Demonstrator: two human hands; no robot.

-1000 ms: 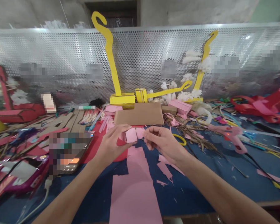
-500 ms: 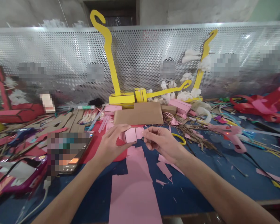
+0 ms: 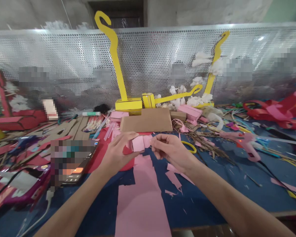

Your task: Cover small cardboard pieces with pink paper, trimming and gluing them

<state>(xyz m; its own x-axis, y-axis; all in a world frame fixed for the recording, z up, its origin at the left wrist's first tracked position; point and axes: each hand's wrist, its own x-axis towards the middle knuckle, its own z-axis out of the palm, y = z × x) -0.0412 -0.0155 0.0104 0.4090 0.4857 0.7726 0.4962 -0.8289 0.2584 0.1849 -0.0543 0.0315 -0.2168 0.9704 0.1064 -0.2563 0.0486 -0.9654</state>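
My left hand is closed around a small pink paper-covered box above the table. A bit of red shows beside the box, under my fingers. At the box's right side is a small pink paper piece, pinched between the thumb and fingertips of my right hand. The piece meets the box's edge; whether it is stuck there I cannot tell. Below both hands a long pink paper sheet runs toward the table's front edge, with pink scraps to its right.
A pink glue gun lies at right, its cord trailing forward. Yellow hook-topped stands rise at the back before a perforated metal panel. A brown cardboard piece lies beyond my hands. A phone lies left on the blue table.
The small pink piece in my right hand now sits closer against the box's edge, and the gap between them has narrowed. Both hands stay nearly in place.
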